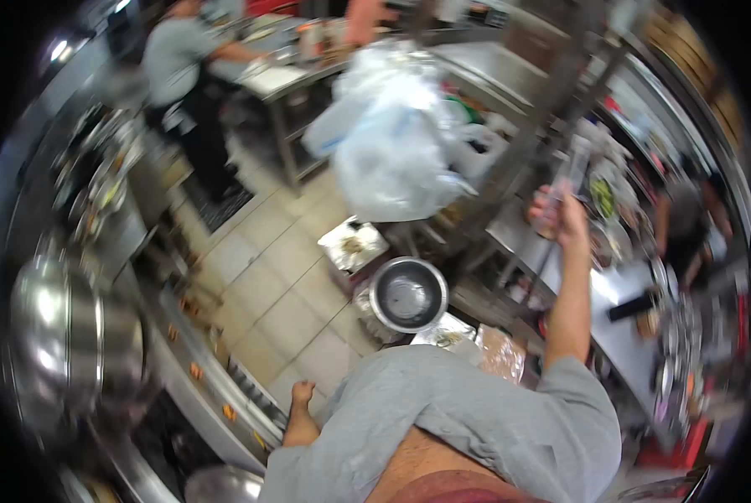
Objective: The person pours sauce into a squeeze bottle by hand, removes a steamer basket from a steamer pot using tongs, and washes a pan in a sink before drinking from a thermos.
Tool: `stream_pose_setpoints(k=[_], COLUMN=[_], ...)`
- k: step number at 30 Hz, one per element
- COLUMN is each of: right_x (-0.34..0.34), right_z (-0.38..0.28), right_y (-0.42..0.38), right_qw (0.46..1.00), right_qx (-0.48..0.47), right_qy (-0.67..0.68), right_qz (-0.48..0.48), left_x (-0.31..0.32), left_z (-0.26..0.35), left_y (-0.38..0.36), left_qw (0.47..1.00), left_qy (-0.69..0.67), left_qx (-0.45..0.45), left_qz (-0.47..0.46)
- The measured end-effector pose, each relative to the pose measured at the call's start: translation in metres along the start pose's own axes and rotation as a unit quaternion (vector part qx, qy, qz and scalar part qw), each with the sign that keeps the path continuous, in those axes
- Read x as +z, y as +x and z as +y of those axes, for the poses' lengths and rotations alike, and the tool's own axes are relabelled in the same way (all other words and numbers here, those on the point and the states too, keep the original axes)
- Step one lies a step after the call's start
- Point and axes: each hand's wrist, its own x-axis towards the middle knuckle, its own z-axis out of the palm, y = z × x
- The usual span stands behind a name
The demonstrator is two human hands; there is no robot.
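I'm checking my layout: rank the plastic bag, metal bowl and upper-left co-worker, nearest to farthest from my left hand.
From the left hand:
1. Metal bowl, ahead, rightward.
2. Plastic bag, beyond the bowl.
3. Co-worker, far upper left.

Grey shirt (pixel 476 402); beige floor tiles (pixel 283 289).

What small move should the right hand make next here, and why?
Probably lower the clear item slowly toward the bare stretch of the metal table: the right hand holds it up near the table's cluttered end, while the left hand hangs low, too far off to steady it.
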Motion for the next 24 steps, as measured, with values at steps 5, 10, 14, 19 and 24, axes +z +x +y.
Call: stream_pose_setpoints(k=[5,10,14,19,24], right_x=[-0.006,0.000,-0.006,-0.011,-0.014], right_z=[0.038,0.029,0.036,0.074,0.111], right_y=[0.001,-0.014,-0.003,0.025,0.053], right_qw=[0.994,0.993,0.994,0.997,0.986], right_qx=[0.074,0.082,0.075,-0.016,-0.087], right_qy=[-0.074,-0.079,-0.056,-0.068,-0.137], right_qz=[0.009,-0.029,-0.058,-0.018,0.022], left_x=[-0.010,0.003,0.015,0.026,0.034], left_z=[0.032,0.076,0.081,0.054,0.037], left_y=[0.023,0.005,0.002,-0.001,-0.032], left_qw=[0.998,0.995,0.992,0.995,0.995], left_qy=[-0.022,-0.028,-0.004,0.037,-0.012], left_qx=[0.053,0.087,0.120,0.078,0.026], left_qz=[0.039,0.037,0.030,0.051,0.096])
